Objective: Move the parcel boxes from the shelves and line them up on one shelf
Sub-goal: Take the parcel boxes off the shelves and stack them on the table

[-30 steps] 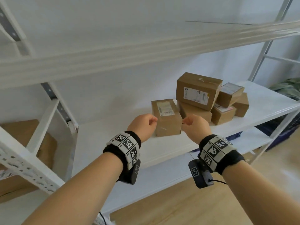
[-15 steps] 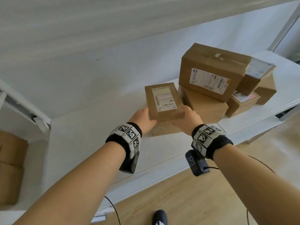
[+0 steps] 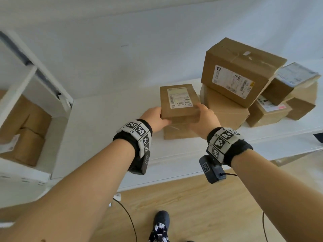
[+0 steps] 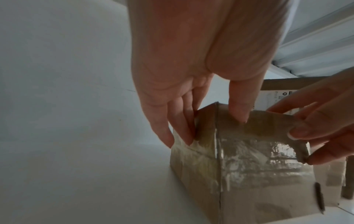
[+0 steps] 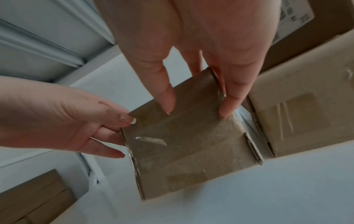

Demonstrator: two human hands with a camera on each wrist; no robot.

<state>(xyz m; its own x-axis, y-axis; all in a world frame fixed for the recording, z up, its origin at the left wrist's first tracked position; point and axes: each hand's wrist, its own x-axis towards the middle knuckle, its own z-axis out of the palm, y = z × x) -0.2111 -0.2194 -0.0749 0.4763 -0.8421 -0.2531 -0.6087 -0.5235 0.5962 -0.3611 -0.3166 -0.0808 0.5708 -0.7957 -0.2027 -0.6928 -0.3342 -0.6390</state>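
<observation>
Cardboard parcel box [image 3: 178,102] — gripped between both hands' fingers [image 4: 238,109], seemingly lifted.

Six parcel boxes [image 3: 179,102] on the shelf [image 3: 104,137]; two hands [image 3: 155,119].

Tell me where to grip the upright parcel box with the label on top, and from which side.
Take the upright parcel box by its two narrow side faces near the top, one hand per side, coming from the shelf's open front. It stands tall and slim, so opposed hands keep it from tipping. The left hand and right hand already hold it so. The stacked boxes crowd its right, so I'd lift it first.
</observation>
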